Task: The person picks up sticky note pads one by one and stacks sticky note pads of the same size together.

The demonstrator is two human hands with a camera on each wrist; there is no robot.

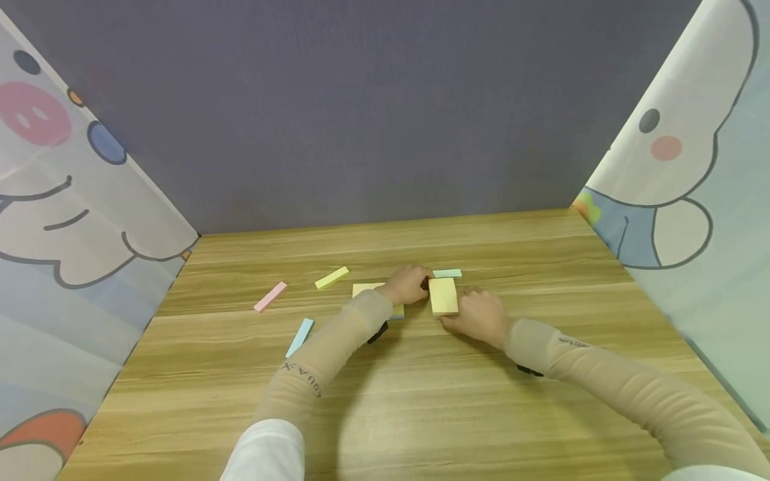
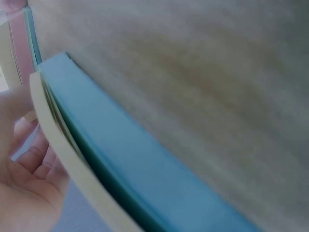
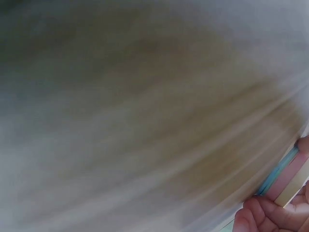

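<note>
A stack of sticky notes (image 1: pixel 444 296), yellow on top, stands between both hands. Its edge shows cream, pink and blue layers (image 3: pixel 286 178) in the right wrist view. My right hand (image 1: pixel 480 315) grips the stack from the right, thumb at its near edge. Curled fingers of my left hand (image 1: pixel 409 284) hold its far left corner; their exact contact is partly hidden. Under my left wrist lies a second sticky-note stack (image 1: pixel 367 288), partly covered by the arm. Close up in the left wrist view, that stack shows a cream layer above a blue layer (image 2: pixel 120 140).
A mint strip pad (image 1: pixel 448 273) lies just behind the held stack. To the left on the wooden table (image 1: pixel 457 414) are a yellow strip (image 1: pixel 331 277), a pink strip (image 1: pixel 270 296) and a blue strip (image 1: pixel 299 338). A dark panel (image 1: pixel 385 120) stands along the back.
</note>
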